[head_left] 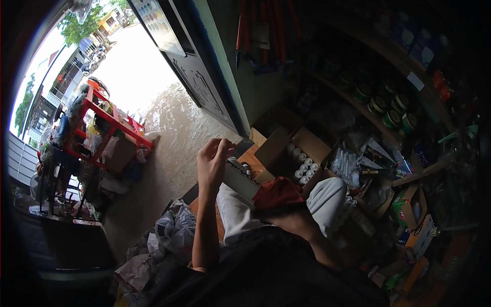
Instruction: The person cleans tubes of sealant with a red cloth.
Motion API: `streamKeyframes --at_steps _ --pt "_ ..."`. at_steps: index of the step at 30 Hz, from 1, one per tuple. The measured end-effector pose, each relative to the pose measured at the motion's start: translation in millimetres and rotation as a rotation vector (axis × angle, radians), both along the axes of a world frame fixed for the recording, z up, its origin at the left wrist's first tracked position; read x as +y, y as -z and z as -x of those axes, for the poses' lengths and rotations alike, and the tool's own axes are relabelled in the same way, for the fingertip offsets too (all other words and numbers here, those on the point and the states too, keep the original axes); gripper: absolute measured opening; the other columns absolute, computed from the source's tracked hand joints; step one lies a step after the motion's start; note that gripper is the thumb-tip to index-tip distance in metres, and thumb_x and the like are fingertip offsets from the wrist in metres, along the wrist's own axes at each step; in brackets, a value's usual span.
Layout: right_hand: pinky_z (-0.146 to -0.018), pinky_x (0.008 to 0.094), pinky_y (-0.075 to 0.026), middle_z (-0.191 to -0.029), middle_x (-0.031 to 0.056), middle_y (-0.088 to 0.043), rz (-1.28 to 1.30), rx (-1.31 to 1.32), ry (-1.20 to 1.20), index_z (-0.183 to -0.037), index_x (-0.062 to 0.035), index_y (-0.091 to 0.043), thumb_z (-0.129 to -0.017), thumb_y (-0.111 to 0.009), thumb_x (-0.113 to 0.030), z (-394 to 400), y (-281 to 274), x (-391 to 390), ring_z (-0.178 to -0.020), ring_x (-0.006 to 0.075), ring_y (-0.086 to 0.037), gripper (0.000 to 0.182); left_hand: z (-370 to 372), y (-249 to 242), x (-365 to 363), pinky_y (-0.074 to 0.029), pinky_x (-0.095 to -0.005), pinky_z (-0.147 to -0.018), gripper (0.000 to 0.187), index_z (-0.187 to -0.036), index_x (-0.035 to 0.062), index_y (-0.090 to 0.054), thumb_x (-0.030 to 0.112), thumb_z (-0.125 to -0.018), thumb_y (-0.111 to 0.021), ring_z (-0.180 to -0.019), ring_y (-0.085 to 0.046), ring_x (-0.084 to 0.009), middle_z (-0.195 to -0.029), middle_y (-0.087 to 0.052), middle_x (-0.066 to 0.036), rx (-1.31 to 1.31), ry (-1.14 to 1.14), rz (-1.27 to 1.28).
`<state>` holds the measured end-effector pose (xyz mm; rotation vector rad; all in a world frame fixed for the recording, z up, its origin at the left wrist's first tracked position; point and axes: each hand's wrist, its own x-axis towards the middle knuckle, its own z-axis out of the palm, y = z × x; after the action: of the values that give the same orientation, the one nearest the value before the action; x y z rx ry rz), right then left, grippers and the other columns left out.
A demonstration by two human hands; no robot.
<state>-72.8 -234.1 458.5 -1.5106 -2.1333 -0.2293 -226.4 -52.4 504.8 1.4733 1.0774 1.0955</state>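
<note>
My left hand (211, 166) is raised in front of my lap, its fingers curled and the fingertips pressed together; whether something small is between them I cannot make out. Just beside it a white cylinder with dark lettering (241, 180) slants across my lap. Its lower end meets a dark red cloth (277, 193). My right hand (294, 220) lies in shadow, closed on the cloth at the cylinder's lower end; its fingers are partly hidden.
An open cardboard box (319, 146) holds several white-capped cylinders. Crumpled plastic bags (176, 227) lie at left. Shelves with green tins (392, 118) stand at right. A red rack (115, 128) loaded with goods is by the open door (204, 77).
</note>
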Motion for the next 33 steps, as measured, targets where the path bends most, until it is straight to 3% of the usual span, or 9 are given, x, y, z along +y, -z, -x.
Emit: streamKeyframes --at_steps 3,5,7,9,11,16,28,30,33 --pt "-0.101 0.0324 -0.044 -0.123 0.0042 -0.063 0.256 0.264 0.055 -0.124 -0.0234 -0.062 -0.094 -0.060 -0.037 2 -21 2 -0.111 0.0206 -0.062 0.032 12 3 -5 -0.049 -0.0280 -0.060 0.038 -0.075 -0.0041 -0.062 0.026 -0.098 -0.055 -0.060 -0.063 -0.0166 -0.068 -0.066 -0.012 -0.085 0.068 0.073" --pt "-0.104 0.0330 -0.042 -0.126 0.0075 -0.060 0.716 0.644 0.004 -0.129 -0.0248 -0.059 -0.098 -0.056 -0.034 3 -28 4 -0.118 0.0204 -0.058 0.032 8 -3 -12 -0.046 -0.0260 -0.055 0.038 -0.069 -0.0017 -0.059 0.023 -0.098 -0.057 -0.056 -0.060 -0.0132 -0.062 -0.063 -0.008 -0.131 0.060 -0.008" --pt "-0.107 0.0327 -0.039 -0.129 0.0109 -0.058 0.658 0.757 -0.197 -0.133 -0.0195 -0.055 -0.101 -0.051 -0.035 1 -1 1 -0.123 0.0191 -0.054 0.035 3 -14 -24 -0.045 -0.0250 -0.052 0.038 -0.066 -0.0007 -0.058 0.020 -0.097 -0.058 -0.053 -0.058 -0.0117 -0.059 -0.062 -0.007 -0.137 0.081 -0.066" --pt "-0.103 0.0345 -0.042 -0.124 0.0132 -0.060 0.925 0.961 -0.220 -0.129 -0.0093 -0.055 -0.100 -0.051 -0.035 -4 68 7 -0.118 0.0197 -0.057 0.038 -3 -28 -34 -0.045 -0.0248 -0.053 0.036 -0.066 -0.0008 -0.057 0.017 -0.097 -0.059 -0.053 -0.059 -0.0121 -0.059 -0.061 -0.007 -0.102 0.136 -0.114" --pt "-0.101 0.0354 -0.044 -0.121 0.0145 -0.060 1.107 1.130 -0.187 -0.127 -0.0039 -0.055 -0.099 -0.052 -0.035 0 77 16 -0.116 0.0202 -0.058 0.042 -6 -37 -40 -0.045 -0.0247 -0.053 0.035 -0.065 -0.0007 -0.056 0.013 -0.097 -0.057 -0.053 -0.059 -0.0126 -0.060 -0.062 -0.008 -0.198 0.222 -0.124" --pt "-0.098 0.0354 -0.046 -0.122 0.0155 -0.060 0.900 1.185 -0.248 -0.129 -0.0029 -0.052 -0.096 -0.056 -0.037 -3 51 11 -0.113 0.0215 -0.060 0.048 -29 -20 -51 -0.046 -0.0252 -0.052 0.031 -0.067 -0.0006 -0.054 0.011 -0.096 -0.054 -0.054 -0.060 -0.0144 -0.064 -0.064 -0.011 -0.578 0.420 -0.132" --pt "-0.092 0.0354 -0.051 -0.124 0.0179 -0.058 0.778 1.133 -0.769 -0.135 -0.0005 -0.045 -0.088 -0.067 -0.043 -35 20 7 -0.108 0.0246 -0.064 0.067 -7 -51 -9 -0.046 -0.0272 -0.049 0.032 -0.068 -0.0002 -0.053 0.012 -0.098 -0.051 -0.049 -0.059 -0.0167 -0.057 -0.060 -0.012 -0.343 0.157 -0.306" --pt "-0.091 0.0316 -0.052 -0.120 0.0151 -0.061 0.556 0.720 -0.487 -0.133 0.0003 -0.048 -0.089 -0.065 -0.047 -35 15 4 -0.103 0.0206 -0.066 0.066 -9 -47 -10 -0.046 -0.0276 -0.050 0.032 -0.069 -0.0003 -0.053 0.014 -0.098 -0.051 -0.050 -0.059 -0.0165 -0.057 -0.060 -0.012 -0.330 0.103 -0.278" --pt "-0.090 0.0290 -0.053 -0.115 0.0137 -0.064 0.959 1.132 -0.241 -0.130 0.0008 -0.051 -0.091 -0.062 -0.050 -33 -13 1 -0.097 0.0188 -0.068 0.065 -16 -36 -20 -0.047 -0.0283 -0.052 0.029 -0.074 -0.0018 -0.054 0.016 -0.097 -0.051 -0.052 -0.059 -0.0175 -0.059 -0.060 -0.011 -0.421 0.284 -0.260"
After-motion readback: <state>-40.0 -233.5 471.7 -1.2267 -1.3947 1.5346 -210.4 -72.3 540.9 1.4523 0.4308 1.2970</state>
